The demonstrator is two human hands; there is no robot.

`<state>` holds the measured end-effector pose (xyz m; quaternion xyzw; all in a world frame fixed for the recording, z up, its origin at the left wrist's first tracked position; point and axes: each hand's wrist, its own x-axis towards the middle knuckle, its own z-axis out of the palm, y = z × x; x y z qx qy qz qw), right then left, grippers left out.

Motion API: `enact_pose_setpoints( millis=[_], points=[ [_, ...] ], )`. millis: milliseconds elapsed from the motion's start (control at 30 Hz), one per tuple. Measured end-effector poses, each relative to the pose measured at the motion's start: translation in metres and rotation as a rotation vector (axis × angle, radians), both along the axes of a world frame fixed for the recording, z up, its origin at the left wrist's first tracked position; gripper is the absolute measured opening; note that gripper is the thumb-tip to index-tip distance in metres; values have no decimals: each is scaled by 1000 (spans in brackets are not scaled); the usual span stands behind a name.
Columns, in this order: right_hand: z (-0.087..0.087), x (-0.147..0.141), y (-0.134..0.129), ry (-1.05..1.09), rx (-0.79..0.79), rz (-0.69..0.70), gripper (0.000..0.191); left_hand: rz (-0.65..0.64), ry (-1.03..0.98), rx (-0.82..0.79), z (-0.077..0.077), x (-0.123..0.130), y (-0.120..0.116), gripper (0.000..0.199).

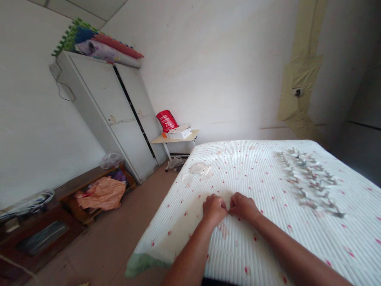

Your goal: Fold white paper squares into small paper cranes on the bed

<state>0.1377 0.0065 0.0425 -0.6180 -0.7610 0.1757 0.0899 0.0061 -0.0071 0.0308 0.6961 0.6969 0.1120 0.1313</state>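
The quilted cover (pixel 262 178) is being pinched by the left hand (pixel 213 210) and right hand (pixel 242 207), grips pressed together, and could be rucked by uneven tugging.

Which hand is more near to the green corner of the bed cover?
The left hand is nearer: it rests on the white quilted bedcover, some way from the green corner. The right hand is farther, beyond the left hand, away from that corner.

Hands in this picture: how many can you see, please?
2. The left hand and the right hand are the person's own, side by side on the white quilted mattress cover, fingertips close together. No other hands show.
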Motion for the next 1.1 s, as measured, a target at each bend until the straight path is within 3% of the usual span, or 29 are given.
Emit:
enact_pose_setpoints(
  millis=[400,633,767,933,1100],
  points=[
    [-13,6,13,79,-23,41,11,-8,-72,33,-6,-4,1,4],
    [-32,28,20,431,62,333,35,-76,-130,233,-18,-4,-13,12],
    [-29,27,14,315,131,372,45,-94,-161,277,-21,-3,-17,18],
    [-24,23,9,194,172,363,44,-108,-140,326,-17,-1,-22,21],
    [-29,23,12,202,195,351,39,-129,-99,337,-11,1,-28,9]
  ],
)
